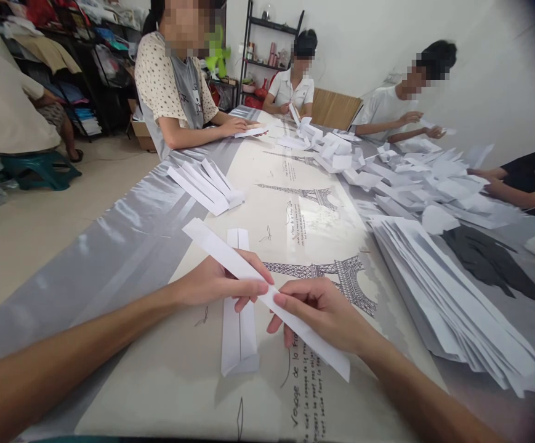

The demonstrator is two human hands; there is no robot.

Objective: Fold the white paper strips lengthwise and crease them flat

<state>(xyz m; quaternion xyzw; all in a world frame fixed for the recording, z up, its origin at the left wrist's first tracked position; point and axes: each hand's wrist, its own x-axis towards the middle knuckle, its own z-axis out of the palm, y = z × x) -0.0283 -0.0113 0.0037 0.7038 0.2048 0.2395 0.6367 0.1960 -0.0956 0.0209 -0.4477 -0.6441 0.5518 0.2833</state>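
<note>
A long folded strip of white paper slants from upper left to lower right above the table. My left hand pinches it near its middle, thumb on top and fingers beneath. Just to the right, my right hand is closed on the same strip, its thumb pressing the upper face. The two thumbs nearly meet. Beneath my hands a second folded white paper piece lies lengthwise on the printed tablecloth, partly hidden by my left hand.
Several folded strips lie beyond my left hand. At right is a stack of white sheets, with a heap of folded papers behind it. Dark cloth lies beside the stack. Other people sit around the table, some handling paper.
</note>
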